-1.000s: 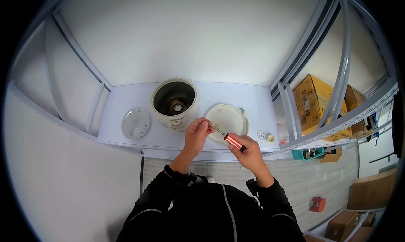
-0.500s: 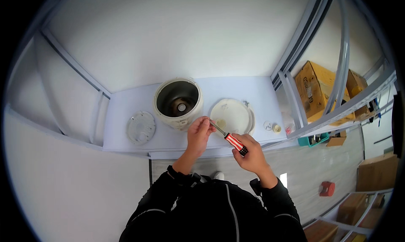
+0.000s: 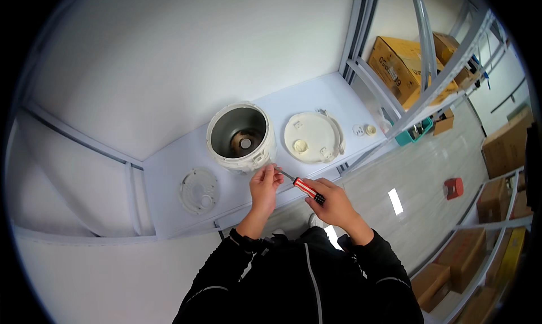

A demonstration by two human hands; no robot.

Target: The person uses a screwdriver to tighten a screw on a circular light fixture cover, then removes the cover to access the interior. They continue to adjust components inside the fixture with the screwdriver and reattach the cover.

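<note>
My right hand [image 3: 334, 204] grips the red-and-white striped handle of a screwdriver [image 3: 305, 187], whose shaft points up and left. At its tip, the fingers of my left hand [image 3: 264, 189] are pinched together; whether a small part is between them I cannot make out. Just beyond the left hand stands a white rice cooker body [image 3: 270, 149], open at the top, with a dark, brown-stained inside. To its right lies a round white lid [image 3: 316, 126] with a small cream cup [image 3: 301, 147] on it. On the left is a pale round cover [image 3: 199, 192].
A second small cream cup [image 3: 370, 130] and a little round clear piece [image 3: 358, 130] lie at the right of the white table [image 3: 333, 92]. Metal frame posts [image 3: 353, 36] rise there. Beyond are cardboard boxes [image 3: 401, 70], a teal bin [image 3: 414, 132] and a red stool [image 3: 453, 188].
The view has turned, so the table now slants up to the right. Both hands stay together at the screwdriver, with the left hand still pinched at its tip.
</note>
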